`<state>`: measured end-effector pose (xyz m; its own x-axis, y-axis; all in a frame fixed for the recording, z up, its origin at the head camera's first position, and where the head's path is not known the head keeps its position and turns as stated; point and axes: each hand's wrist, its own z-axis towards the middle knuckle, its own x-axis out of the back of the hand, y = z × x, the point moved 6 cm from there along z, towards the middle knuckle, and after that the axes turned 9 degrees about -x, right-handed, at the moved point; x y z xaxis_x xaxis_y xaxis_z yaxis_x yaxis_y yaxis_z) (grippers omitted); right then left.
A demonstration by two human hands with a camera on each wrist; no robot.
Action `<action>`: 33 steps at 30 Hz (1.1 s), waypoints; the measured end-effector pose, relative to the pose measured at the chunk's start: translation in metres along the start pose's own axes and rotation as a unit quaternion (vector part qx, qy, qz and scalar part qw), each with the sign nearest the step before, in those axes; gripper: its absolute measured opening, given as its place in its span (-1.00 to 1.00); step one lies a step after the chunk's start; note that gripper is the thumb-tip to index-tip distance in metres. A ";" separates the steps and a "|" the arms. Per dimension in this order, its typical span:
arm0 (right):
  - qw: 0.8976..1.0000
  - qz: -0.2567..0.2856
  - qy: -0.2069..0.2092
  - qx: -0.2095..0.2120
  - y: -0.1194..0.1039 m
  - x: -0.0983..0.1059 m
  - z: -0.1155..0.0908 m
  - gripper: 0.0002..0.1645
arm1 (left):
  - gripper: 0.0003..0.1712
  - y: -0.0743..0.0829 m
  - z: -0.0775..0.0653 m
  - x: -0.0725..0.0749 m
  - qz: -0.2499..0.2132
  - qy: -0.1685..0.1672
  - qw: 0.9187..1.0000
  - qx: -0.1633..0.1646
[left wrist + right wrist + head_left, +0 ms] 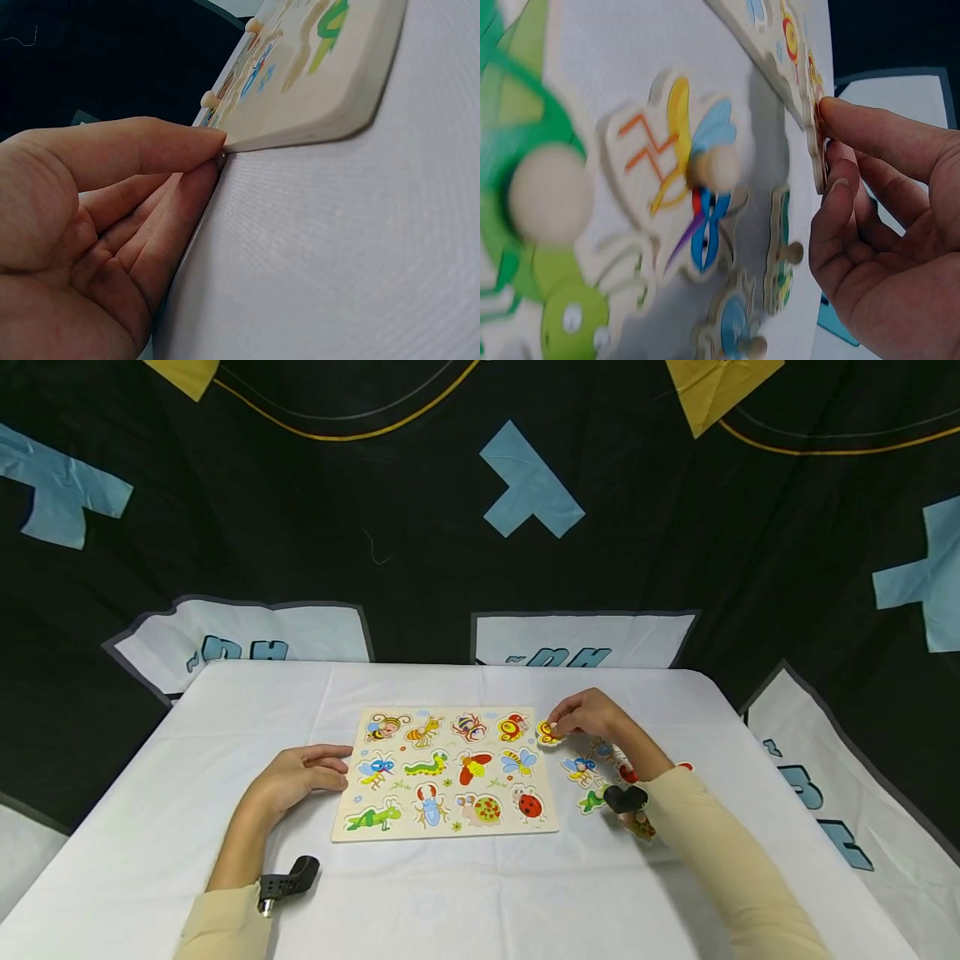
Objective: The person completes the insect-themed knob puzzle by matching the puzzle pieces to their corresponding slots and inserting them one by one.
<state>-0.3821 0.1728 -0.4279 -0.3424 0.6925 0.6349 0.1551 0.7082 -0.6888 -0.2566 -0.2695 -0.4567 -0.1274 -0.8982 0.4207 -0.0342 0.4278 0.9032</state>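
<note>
On the table lies a wooden peg puzzle board (453,775) with printed insects and other small creatures. My left hand (300,777) is at its left edge; thumb and fingertips pinch that edge (300,141) in the left wrist view. Just off the board's upper right corner, my right hand (588,714) pinches a yellow-and-red puzzle piece (547,734) between thumb and fingers. In the right wrist view this piece (814,142) is seen edge-on, tilted up beside the board, its picture mostly hidden. Small wooden knobs (209,100) stand on the board.
Loose knobbed pieces lie right of the board, partly under my right forearm: a blue-headed winged insect (705,187), a green insect (562,300), a blue piece (735,322) and others. A white cloth (420,902) covers the table. A black curtain (420,527) hangs behind.
</note>
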 end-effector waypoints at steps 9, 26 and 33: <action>1.000 0.007 0.010 -0.017 -0.012 -0.018 0.010 -0.77 | -0.22 0.000 -0.002 -0.001 0.003 0.003 1.000 0.003; 0.999 0.037 0.027 -0.001 -0.029 -0.043 0.021 -0.79 | -0.23 0.001 -0.002 0.001 -0.004 0.005 1.000 -0.002; 0.998 0.044 0.030 -0.014 -0.031 -0.046 0.022 -0.81 | -0.22 0.000 0.000 0.001 -0.001 0.002 1.000 0.000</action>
<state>-0.3918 0.1160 -0.4441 -0.2702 0.7589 0.5925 0.2092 0.6470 -0.7332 -0.2563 -0.2701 -0.4562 -0.1231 -0.8994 0.4194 -0.0337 0.4261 0.9040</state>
